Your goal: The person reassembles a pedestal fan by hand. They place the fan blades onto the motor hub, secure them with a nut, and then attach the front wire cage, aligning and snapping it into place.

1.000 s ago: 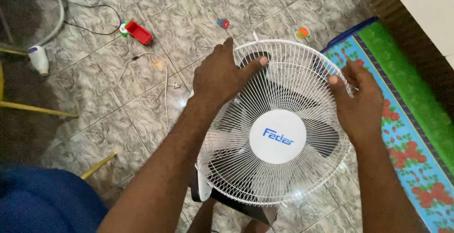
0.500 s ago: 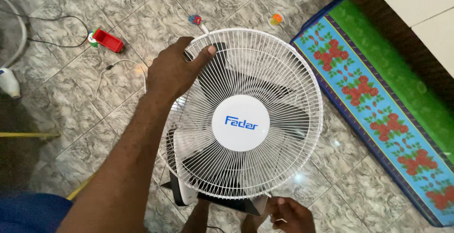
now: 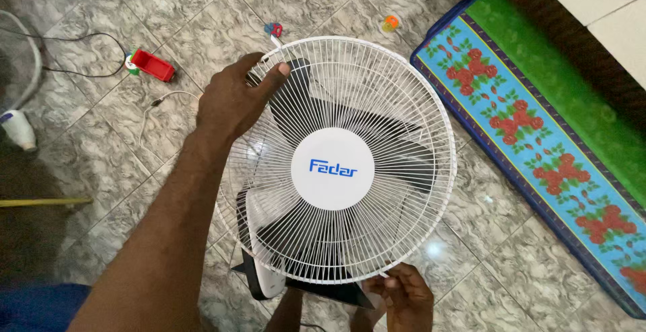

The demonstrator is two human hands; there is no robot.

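two hands: both rest on a round white wire fan guard (image 3: 350, 163) seen from above, over a grey marbled tile floor (image 3: 87, 150).
change: a second ago the right hand held the guard's right edge; half a second ago it had dropped to the bottom edge, and it is now there, a little higher in view. the left hand has kept its place at the upper left rim.
left hand (image 3: 232, 100): fingers closed over the rim, thumb laid across the wires.
right hand (image 3: 404, 295): fingertips pinched together on a small white clip at the guard's lower rim.
fan: black blades show behind the wires; its dark base sits below the guard, on the floor.
label: a round white disc (image 3: 333, 168) at the guard's centre, with blue lettering.
floor items: a small red rectangular toy box (image 3: 153, 64) at upper left, a thin white cable (image 3: 161, 100) beside it, a small orange round toy (image 3: 389, 23) at top.
mat: a long mat with green and blue bands and red flowers (image 3: 538, 143), right of the fan.
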